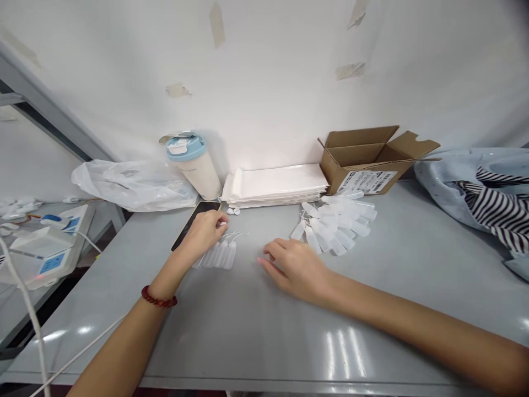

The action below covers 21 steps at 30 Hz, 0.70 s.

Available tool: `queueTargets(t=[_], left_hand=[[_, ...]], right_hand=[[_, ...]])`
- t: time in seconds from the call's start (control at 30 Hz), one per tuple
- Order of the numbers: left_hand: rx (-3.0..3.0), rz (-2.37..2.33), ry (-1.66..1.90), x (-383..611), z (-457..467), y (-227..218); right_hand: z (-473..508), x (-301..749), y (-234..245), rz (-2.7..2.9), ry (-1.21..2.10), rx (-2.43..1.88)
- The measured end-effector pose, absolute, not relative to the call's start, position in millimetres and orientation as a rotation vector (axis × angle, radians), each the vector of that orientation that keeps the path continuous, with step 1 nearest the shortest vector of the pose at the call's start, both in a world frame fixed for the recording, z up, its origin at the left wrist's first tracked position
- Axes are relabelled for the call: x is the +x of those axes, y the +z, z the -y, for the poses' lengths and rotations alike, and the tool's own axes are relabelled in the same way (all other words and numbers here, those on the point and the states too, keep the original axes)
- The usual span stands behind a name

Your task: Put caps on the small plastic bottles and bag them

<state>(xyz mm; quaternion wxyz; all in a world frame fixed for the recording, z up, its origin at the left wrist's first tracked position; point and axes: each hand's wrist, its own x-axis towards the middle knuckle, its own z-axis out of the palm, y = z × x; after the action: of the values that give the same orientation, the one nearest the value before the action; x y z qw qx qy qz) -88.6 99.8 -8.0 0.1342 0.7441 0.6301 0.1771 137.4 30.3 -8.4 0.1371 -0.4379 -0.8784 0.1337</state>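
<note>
My left hand [205,229], with a red bead bracelet at the wrist, hovers at the edge of a dark phone [188,223]. Its fingers are curled together near a small bit of white, too small to name. Just below them, a short row of translucent tags [223,255] lies side by side, white strings pointing away from me. My right hand [295,270] rests low over the table, thumb and fingers apart, holding nothing visible. Beyond it spreads a heap of similar white translucent tags [339,220]. Small white round pieces [233,211] sit beyond my left fingertips.
Along the wall stand a cup with a blue lid [196,165], a stack of white envelopes [276,184] and an opened cardboard box [363,165]. A plastic bag [132,184] is at left, striped cloth [491,204] at right. Power strips [53,253] and cables lie beyond the table's left edge.
</note>
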Motion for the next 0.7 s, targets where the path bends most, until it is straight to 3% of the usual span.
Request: queueTargets(t=[0.33, 0.7], left_hand=[[1.683, -1.721, 0.914, -77, -90, 5], [1.243, -1.342, 0.968, -60, -72, 12]], right_hand=[[-67, 65, -6, 2.566, 0.608, -1.493], [-59, 92, -7, 2.561, 0.676, -1.548]])
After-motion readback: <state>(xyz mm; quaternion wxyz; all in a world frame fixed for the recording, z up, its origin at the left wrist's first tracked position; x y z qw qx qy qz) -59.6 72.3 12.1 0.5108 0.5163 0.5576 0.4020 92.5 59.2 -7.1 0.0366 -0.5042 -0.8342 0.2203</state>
